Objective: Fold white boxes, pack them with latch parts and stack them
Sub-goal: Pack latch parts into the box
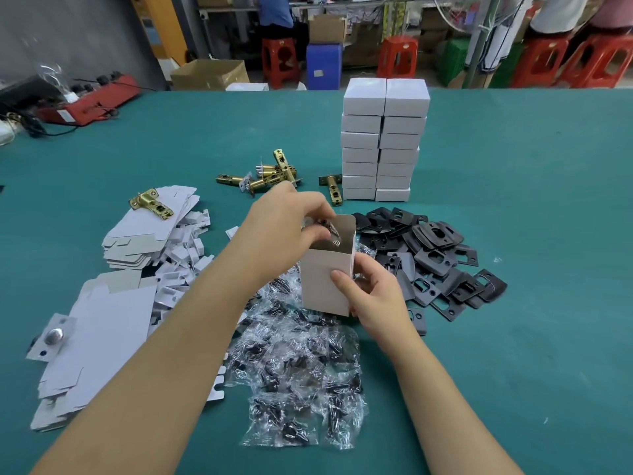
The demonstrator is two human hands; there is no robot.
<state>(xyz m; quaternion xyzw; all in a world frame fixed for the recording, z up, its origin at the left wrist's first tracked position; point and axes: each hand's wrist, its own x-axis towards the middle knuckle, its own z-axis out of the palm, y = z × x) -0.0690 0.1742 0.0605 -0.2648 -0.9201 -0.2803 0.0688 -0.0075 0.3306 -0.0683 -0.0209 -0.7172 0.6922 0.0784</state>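
- White box (323, 281) stands upright mid tabletop (548, 234), top flap up, mouth open; sits on/just beside the heap of clear screw bags (298, 368).
- Right hand (371, 296) holds the box by its near right corner, thumb on the front face, fingers curled round the side.
- Left hand (291, 221) is over the open mouth, fingertips pinching what looks like a clear bag w/ small parts, feeding it in. Can't tell what's already inside.
- Judged step: packing, box not yet closed.
- Risk: bag snags on the box rim or the raised flap, then crumples or springs back out; thin plastic is slippery.
- Risk: box base rests on loose bags, uneven footing, so a push from above could tip it if the right hand eases off.
- Risk: the flap could get bent if the left hand drags out against it.
- Room: tight on nearly every side. Black strike plates (435, 255) just to the right, flat box blanks (137, 241) to the left, brass latch bolts (267, 176) behind.
- Stack of finished boxes (383, 142) stands behind-right, two columns, tall; a careless reach could knock it.
- Open tabletop lies far right and near right; tabletop's far edge is well behind the stack.
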